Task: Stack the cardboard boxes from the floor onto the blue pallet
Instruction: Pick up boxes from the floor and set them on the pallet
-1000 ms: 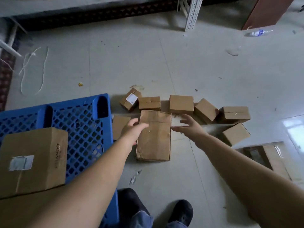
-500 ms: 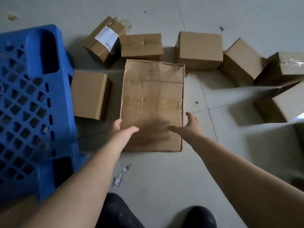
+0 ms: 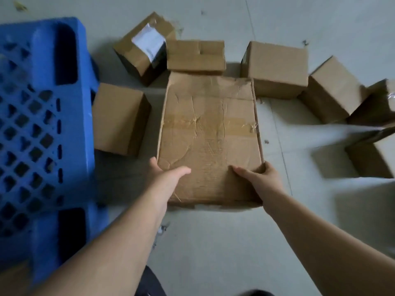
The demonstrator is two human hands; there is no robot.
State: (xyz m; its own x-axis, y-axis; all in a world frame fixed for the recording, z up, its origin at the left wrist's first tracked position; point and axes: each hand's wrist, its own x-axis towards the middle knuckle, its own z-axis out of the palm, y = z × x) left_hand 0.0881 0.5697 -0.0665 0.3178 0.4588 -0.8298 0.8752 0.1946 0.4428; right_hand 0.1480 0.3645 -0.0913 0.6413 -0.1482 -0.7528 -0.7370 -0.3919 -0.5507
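On the grey floor (image 3: 213,242), centre of view, the big creased cardboard box (image 3: 210,135) is lying flat w/ tape across its top. Left hand (image 3: 166,178) is touching its near-left corner, thumb resting on the top face, fingers reaching down the left side; can't tell if they're curled under. Right hand (image 3: 259,178) is gripping the near-right edge, thumb on top, fingers wrapping round the side. Blue pallet (image 3: 42,124) is sitting to the left, grid top showing. A small plain box (image 3: 119,118) is lying between pallet and big box. Behind: a box w/ white label (image 3: 145,48), tilted; a taped low box (image 3: 195,55); a squarish box (image 3: 277,65). More boxes (image 3: 333,90) are trailing off to the right edge, blurred.
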